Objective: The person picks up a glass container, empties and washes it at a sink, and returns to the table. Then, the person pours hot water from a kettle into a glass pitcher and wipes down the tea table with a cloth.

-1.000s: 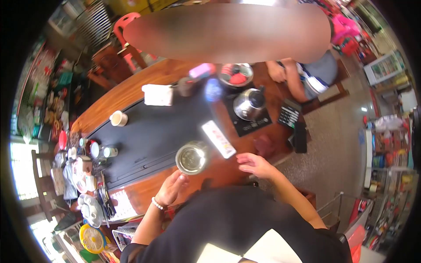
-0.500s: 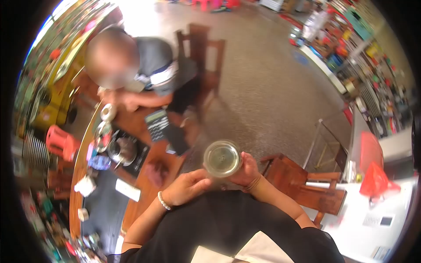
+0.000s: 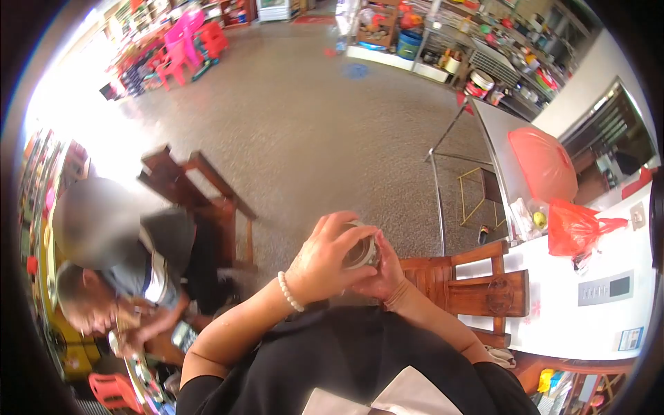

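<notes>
Head cam: grasping glass vessel point(image 3: 360, 255) w/ L hand point(image 3: 324, 257) atop, R hand point(image 3: 390, 274) at side; prob. handling step, needing steady support under grip.

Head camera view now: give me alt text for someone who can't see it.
Left hand and right hand together hold a round clear container in front of the wearer's black top, a white bead bracelet on the left wrist. A wooden chair and red plastic bags are at right, another person at lower left.
</notes>
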Available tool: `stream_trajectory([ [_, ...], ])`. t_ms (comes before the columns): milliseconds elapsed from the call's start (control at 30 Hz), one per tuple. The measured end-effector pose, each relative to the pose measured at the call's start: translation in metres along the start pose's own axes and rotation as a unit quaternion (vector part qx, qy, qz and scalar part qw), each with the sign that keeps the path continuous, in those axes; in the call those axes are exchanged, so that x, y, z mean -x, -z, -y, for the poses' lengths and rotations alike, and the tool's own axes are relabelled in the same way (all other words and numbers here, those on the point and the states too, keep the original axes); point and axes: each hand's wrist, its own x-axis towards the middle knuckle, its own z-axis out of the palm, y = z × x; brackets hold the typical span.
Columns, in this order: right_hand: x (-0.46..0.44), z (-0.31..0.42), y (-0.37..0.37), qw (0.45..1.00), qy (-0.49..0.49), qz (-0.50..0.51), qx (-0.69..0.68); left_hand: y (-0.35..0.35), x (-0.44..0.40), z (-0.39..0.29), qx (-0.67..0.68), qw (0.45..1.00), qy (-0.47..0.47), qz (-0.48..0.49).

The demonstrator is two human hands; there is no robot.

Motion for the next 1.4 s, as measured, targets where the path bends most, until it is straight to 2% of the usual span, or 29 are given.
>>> stream_trajectory([
  [67,-0.031,0.043,-0.008,0.989,0.088,0.003,0.123,0.003,-0.053,0.027,0.021,0.999,-0.045,-0.021],
  [167,-0.084,0.105,0.008,0.989,0.121,0.003,0.090,0.008,-0.137,0.070,0.017,0.994,-0.107,-0.017],
  [267,-0.126,0.171,0.014,0.987,0.095,0.105,-0.077,0.013,-0.222,0.105,0.018,0.988,-0.150,0.012],
  [300,-0.142,0.184,0.027,0.973,0.199,0.055,0.100,0.012,-0.248,0.117,0.028,0.987,-0.155,0.015],
  [333,-0.160,0.195,0.046,0.916,0.295,-0.005,0.272,0.009,-0.275,0.129,0.037,0.986,-0.163,0.020],
  [400,-0.184,0.233,0.057,0.882,0.344,-0.089,0.309,0.003,-0.336,0.143,0.050,0.980,-0.189,0.026],
  [433,-0.197,0.252,0.055,0.931,0.306,-0.095,0.175,-0.006,-0.361,0.156,0.050,0.978,-0.202,0.030],
  [500,-0.209,0.308,0.043,0.970,0.233,-0.051,-0.056,-0.023,-0.418,0.174,0.052,0.972,-0.226,0.027],
  [600,-0.245,0.387,0.073,0.967,0.254,0.000,-0.007,-0.051,-0.498,0.203,0.039,0.965,-0.257,0.021],
  [700,-0.273,0.482,0.091,0.964,0.253,0.006,0.085,-0.074,-0.589,0.232,0.042,0.964,-0.261,0.012],
  [800,-0.308,0.565,0.101,0.973,0.227,-0.016,0.026,-0.081,-0.685,0.251,0.036,0.965,-0.258,0.028],
  [833,-0.326,0.593,0.099,0.970,0.235,-0.055,-0.018,-0.083,-0.716,0.255,0.034,0.965,-0.257,0.028],
  [1033,-0.397,0.743,0.129,0.983,0.180,-0.043,0.007,-0.100,-0.864,0.307,0.041,0.980,-0.193,0.013],
  [1233,-0.481,0.873,0.169,0.960,0.277,-0.042,0.015,-0.129,-1.027,0.371,0.059,0.963,-0.258,0.043],
  [1333,-0.506,0.958,0.171,0.946,0.319,-0.065,-0.002,-0.157,-1.119,0.401,0.121,0.951,-0.280,0.054],
  [1400,-0.519,1.008,0.190,0.911,0.392,-0.099,0.086,-0.179,-1.177,0.415,0.135,0.938,-0.313,0.070],
])
